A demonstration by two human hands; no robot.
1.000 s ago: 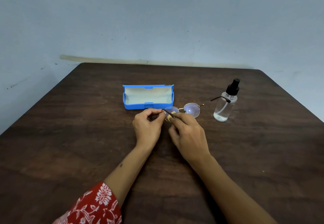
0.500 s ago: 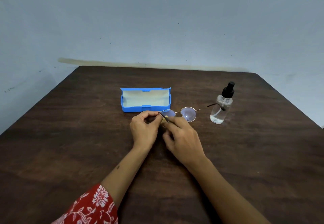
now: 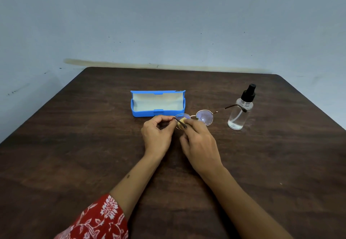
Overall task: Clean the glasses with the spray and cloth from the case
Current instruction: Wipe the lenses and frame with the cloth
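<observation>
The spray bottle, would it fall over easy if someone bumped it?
Probably yes. The spray bottle stands tall and narrow, and looks nearly empty, so likely light. The glasses arm seems to reach it, so tugging them might nudge it.

case [image 3: 158,103] on table [image 3: 74,145], behind my hands | glasses [image 3: 204,117] right of case, before it | spray bottle [image 3: 238,114] right of glasses, its arm tip crossing bottle

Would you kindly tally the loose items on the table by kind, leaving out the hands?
Glasses case: 1
Pair of glasses: 1
Spray bottle: 1
Cleaning cloth: 1
Total: 4
</observation>
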